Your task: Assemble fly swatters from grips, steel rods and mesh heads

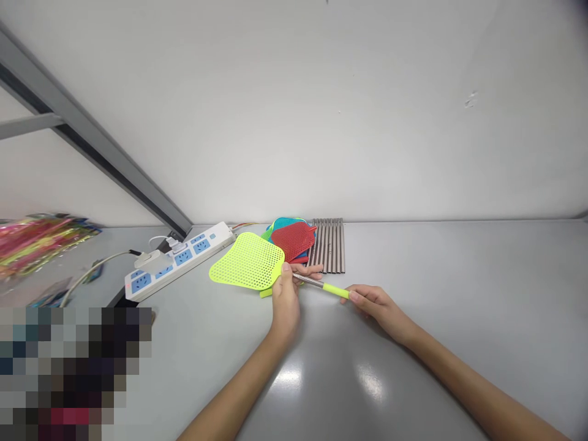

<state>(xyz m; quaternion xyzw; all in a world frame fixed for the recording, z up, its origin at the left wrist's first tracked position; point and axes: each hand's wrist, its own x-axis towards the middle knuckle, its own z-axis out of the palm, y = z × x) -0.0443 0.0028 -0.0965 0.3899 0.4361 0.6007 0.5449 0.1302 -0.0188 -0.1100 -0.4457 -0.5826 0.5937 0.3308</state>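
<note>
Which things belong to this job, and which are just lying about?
Job:
lime swatter head, held by the left hand
metal rod, its lime grip in the right hand
likely the red swatter head, metal tubes

Probably lying about:
power strip
wrapped items

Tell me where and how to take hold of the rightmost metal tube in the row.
I'd pinch the rightmost tube by its near end, coming from the right. It lies flat, with neighbouring tubes along its left, its right flank exposed and its far end close to the wall. The right hand currently holds the lime handle.
</note>
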